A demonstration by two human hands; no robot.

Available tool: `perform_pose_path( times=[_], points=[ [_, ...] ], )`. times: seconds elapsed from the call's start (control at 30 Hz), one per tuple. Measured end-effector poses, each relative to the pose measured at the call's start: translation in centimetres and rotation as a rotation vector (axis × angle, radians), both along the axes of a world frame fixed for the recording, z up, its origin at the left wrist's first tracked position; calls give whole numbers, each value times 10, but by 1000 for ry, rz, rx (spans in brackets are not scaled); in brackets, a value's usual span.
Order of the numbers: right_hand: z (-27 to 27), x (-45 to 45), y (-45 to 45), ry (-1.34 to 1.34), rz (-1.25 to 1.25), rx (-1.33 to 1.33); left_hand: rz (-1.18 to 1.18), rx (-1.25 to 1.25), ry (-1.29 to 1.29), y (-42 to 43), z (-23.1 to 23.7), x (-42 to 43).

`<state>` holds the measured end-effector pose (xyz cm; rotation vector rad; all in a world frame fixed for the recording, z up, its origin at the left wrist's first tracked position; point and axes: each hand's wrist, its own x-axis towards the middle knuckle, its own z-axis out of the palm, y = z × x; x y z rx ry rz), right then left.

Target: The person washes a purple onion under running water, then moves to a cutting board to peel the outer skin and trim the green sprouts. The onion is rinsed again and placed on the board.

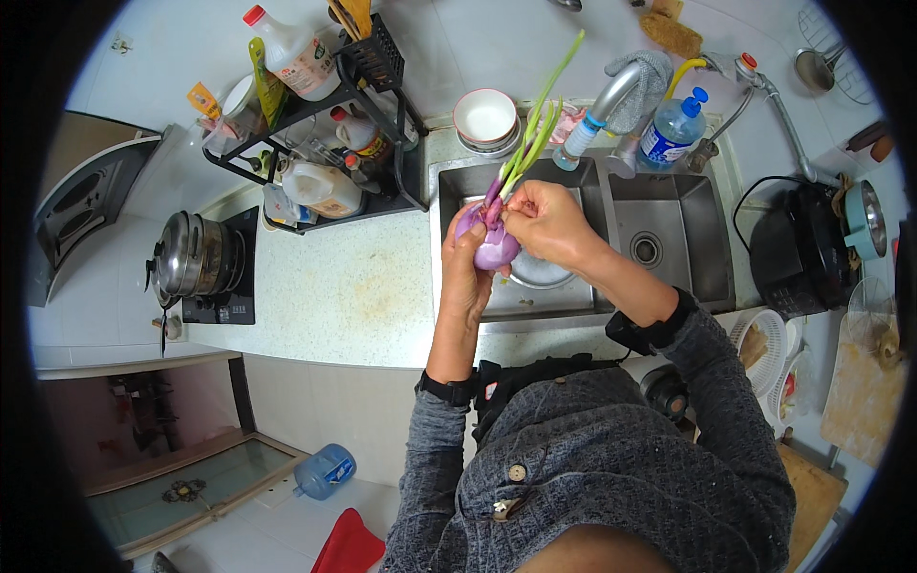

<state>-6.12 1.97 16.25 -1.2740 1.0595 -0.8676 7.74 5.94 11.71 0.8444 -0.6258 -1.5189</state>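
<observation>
A purple onion with long green sprouts is held above the left basin of a steel double sink. My left hand grips the bulb from the left, its thumb across the front. On the right side, my right hand pinches at the onion's neck, where the sprouts come out; its fingertips are partly hidden. Under the hands, a round metal bowl or strainer lies in the basin, partly covered by them.
Stacked bowls, the faucet and a blue soap bottle stand behind the sink. To the left are a black rack with bottles and a steel pot on a hob. A black appliance stands at the right.
</observation>
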Motion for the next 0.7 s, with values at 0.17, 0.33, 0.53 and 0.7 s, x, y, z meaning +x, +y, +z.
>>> perform_pose_path(
  times=[0.17,0.33,0.53,0.7],
  points=[
    [-1,-8,-7,17,129,63,-28,36,-14,2,0,-1],
    [-2,-17,-18,336,285,-168,110,-58,-345,-1,11,-4],
    [-9,-17,-27,324,309,-264,219,-219,-690,-8,16,-3],
    [-15,-8,-16,348,150,-310,69,-60,-406,-6,10,1]
  ],
)
